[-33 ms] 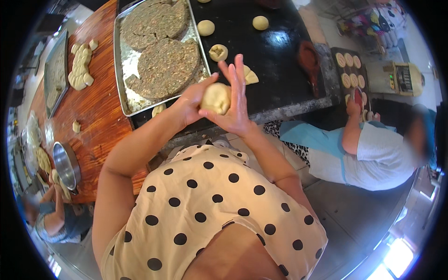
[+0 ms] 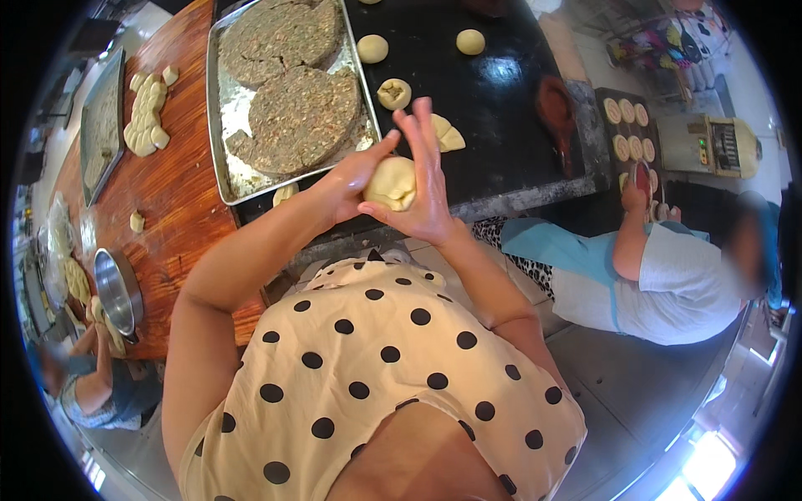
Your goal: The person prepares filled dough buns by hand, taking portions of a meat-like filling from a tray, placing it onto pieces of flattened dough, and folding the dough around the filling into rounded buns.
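Observation:
Between my two hands is a pale dough ball (image 2: pixel 390 179), its folded, puckered side showing. My left hand (image 2: pixel 351 184) grips it from the left, thumb raised along its top. My right hand (image 2: pixel 422 200) cups it from the right, with long fingers pointing up and thumb below it. Just beyond my fingers lie a folded dough piece (image 2: pixel 449 136) and a round piece with filling showing (image 2: pixel 393 93) on the black worktop (image 2: pixel 510 125). A metal tray (image 2: pixel 215 125) at the left holds two large rounds of speckled filling (image 2: pixel 301 117).
Further dough balls (image 2: pixel 470 42) and a brown implement (image 2: pixel 555 108) are on the worktop. The wooden table (image 2: pixel 184 250) holds cut dough (image 2: pixel 149 117), a tray (image 2: pixel 90 175) and a steel bowl (image 2: pixel 117 292). Co-workers stand at right (image 2: pixel 652 275) and lower left (image 2: pixel 100 384); a machine (image 2: pixel 718 146) is at right.
The dough ball in my hands has turned slightly, with more of its creased seam showing. Both my hands have shifted a little, and the surroundings appear very slightly shifted in the picture.

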{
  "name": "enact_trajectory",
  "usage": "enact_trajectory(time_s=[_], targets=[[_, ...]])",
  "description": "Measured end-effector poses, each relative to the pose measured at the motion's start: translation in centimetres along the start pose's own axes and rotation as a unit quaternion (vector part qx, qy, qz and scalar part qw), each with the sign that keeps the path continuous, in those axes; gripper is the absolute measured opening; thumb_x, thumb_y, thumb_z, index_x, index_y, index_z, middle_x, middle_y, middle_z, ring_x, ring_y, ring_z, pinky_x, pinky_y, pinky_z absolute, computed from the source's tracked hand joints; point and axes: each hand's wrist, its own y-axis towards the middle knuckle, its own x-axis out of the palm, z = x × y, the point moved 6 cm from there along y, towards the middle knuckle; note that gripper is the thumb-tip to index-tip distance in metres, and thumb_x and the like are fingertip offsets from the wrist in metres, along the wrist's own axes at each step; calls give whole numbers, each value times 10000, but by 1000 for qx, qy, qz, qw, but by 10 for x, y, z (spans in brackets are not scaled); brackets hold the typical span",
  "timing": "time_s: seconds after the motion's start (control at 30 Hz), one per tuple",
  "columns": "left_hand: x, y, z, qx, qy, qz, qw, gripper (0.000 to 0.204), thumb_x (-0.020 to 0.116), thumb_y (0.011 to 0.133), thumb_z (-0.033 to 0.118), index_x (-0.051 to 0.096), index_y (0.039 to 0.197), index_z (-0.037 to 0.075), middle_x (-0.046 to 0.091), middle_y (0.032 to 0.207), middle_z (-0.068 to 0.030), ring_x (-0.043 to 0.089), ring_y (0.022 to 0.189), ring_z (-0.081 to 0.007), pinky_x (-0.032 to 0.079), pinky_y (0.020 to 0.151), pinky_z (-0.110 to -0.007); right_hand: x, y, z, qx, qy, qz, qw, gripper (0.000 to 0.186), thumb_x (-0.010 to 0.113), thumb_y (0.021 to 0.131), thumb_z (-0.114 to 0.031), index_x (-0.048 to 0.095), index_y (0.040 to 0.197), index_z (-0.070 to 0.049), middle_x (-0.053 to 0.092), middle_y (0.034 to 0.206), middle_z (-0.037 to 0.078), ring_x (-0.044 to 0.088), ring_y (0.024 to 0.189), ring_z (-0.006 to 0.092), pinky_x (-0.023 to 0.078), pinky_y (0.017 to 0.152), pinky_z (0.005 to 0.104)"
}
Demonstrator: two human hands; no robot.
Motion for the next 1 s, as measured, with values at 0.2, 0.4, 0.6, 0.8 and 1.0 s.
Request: enact_trajectory(time_s=[0.2,0.4,0.6,0.8,1.0], targets=[[9,9,2,71,-236,-110,963,505,391,1030,463,552,1235,31,629,1175,-105,612,1097,-210,494,980,-392,-4,-9,12,60,-19,89,994,334,729,816,-127,674,1120,1,612,1256,194,554,1215,334,420,1035,423],[1,8,-12,168,-161,130,964,312,393,1044,329,565,1156,94,604,1044,-50,601,983,-162,504,877,-314,12,-19,23,14,-54,186,981,175,567,900,-23,687,1025,7,691,1084,174,657,1030,327,463,1007,468],[-16,23,2,103,-87,121,984,385,399,1045,392,563,1199,79,623,1078,-60,623,1002,-170,523,883,-333,17,-13,44,76,7,96,992,349,560,952,-149,588,1253,25,530,1360,231,528,1258,360,382,1085,448],[-3,41,25,22,22,-11,999,651,345,1009,575,508,1299,16,618,1189,-121,632,1072,-228,520,923,-381,-4,9,41,45,-26,-57,997,706,830,751,-276,540,1325,14,434,1443,252,458,1317,373,412,1042,429],[10,49,20,74,-274,-103,953,669,408,978,596,500,1335,38,605,1210,-107,594,1129,-218,469,1003,-385,-1,2,62,103,-56,95,989,469,823,735,-169,636,1138,-20,577,1197,169,574,1086,299,475,932,369]])
